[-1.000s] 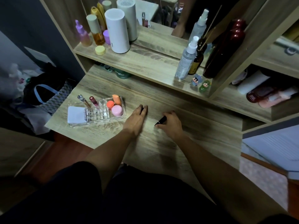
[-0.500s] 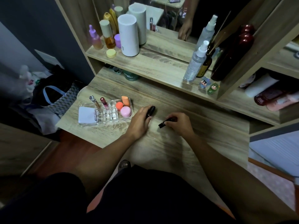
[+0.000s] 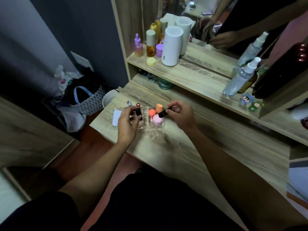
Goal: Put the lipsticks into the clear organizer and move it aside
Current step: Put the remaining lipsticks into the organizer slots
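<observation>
The clear organizer [image 3: 145, 120] sits near the left end of the wooden desk [image 3: 191, 147]. It holds a pink sponge [image 3: 157, 120], two orange sponges [image 3: 152, 112], a white pad [image 3: 116, 118] and two upright lipsticks [image 3: 137, 105] at its back. My left hand [image 3: 127, 123] grips a black lipstick [image 3: 138, 113] upright over the organizer's slots. My right hand [image 3: 180, 114] pinches a second black lipstick [image 3: 165, 112] tilted above the pink sponge.
A shelf [image 3: 191, 75] behind the desk carries a white cylinder [image 3: 172, 45], bottles [image 3: 150, 43], a spray bottle [image 3: 240, 77] and small figurines [image 3: 250, 102]. A mirror stands behind it. A bag [image 3: 83, 97] and a white bin [image 3: 109, 99] sit on the floor to the left.
Both hands lifted their lipsticks off the desk and moved left to the organizer. The view shifted left with them.
</observation>
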